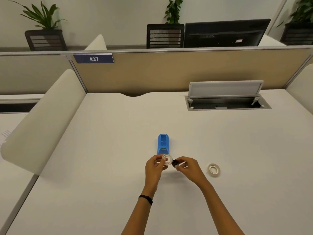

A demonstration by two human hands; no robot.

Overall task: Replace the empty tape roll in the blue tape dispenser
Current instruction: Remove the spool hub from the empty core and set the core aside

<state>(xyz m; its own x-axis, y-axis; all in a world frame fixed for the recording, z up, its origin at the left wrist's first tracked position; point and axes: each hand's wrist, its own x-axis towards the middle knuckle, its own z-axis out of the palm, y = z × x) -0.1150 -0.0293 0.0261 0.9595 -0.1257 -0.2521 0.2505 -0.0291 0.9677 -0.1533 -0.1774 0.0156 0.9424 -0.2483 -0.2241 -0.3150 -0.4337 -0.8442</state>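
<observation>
Blue tape dispenser (163, 144) sits on the white tabletop (110, 133) just beyond the hands, lengthwise away from the person, its roll bay open and vacant. The left hand (155, 167) pinches a white tape ring (167, 159) by its rim, held up over the tabletop close to the dispenser's near end. The right hand (188, 167) grips a small black hub (175, 163) between thumb and fingertips, right beside that ring; whether the two parts touch cannot be told. A second tape roll (214, 169) lies flat on the tabletop to the right of the right hand, apart from it. A dark band (146, 199) circles the left wrist.
</observation>
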